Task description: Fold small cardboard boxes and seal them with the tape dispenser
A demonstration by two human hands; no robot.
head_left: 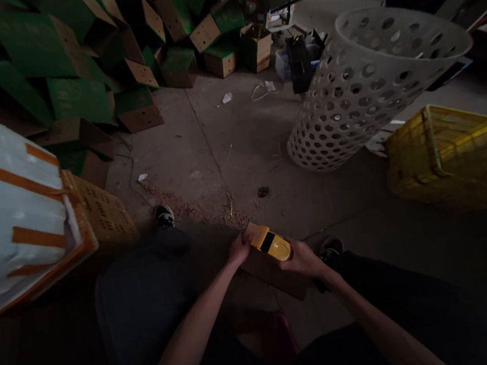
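A yellow tool with a black band, which looks like a carton stapler point(279, 247), rests against the upper end of a brown cardboard box point(272, 274) low between my legs. My right hand point(304, 259) is closed around the near right end of the stapler. At the box's upper left corner, my left hand point(239, 250) grips the cardboard, close beside the stapler's front. The underside of the stapler is hidden, as are some of my left fingers.
Green and brown cartons point(83, 91) are heaped at the far left. A taped white foam box point(8, 203) stands at left. To the right are a perforated white basket point(351, 102) and a yellow crate point(455, 165). Small copper-coloured bits point(196, 209) litter the floor.
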